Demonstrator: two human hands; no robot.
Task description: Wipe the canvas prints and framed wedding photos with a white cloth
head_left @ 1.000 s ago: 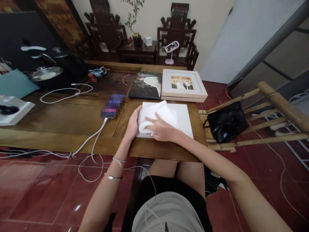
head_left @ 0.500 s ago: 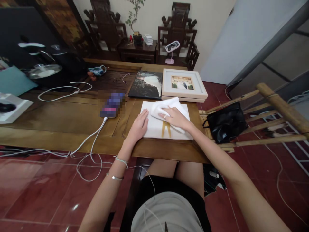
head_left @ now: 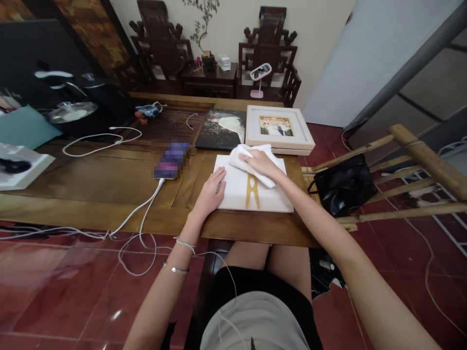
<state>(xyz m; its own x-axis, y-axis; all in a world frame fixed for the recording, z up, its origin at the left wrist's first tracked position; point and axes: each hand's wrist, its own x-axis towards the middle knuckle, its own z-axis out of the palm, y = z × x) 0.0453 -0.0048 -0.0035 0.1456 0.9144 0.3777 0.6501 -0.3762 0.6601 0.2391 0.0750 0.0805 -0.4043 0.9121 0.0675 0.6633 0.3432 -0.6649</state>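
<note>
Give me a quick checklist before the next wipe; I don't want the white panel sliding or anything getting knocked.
1. Left hand flat on the white panel's left edge: ok.
2. Right hand pressing the white cloth onto the panel's far part: ok.
3. Panel fully on the wooden table: ok.
4. Framed photo right beyond the cloth, gap from the panel: cannot tell.
5. Phone with cable left of the panel, apart from it: ok.

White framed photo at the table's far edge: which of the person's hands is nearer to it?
Right. The right hand lies just before the framed photo; the left hand rests farther back.
</note>
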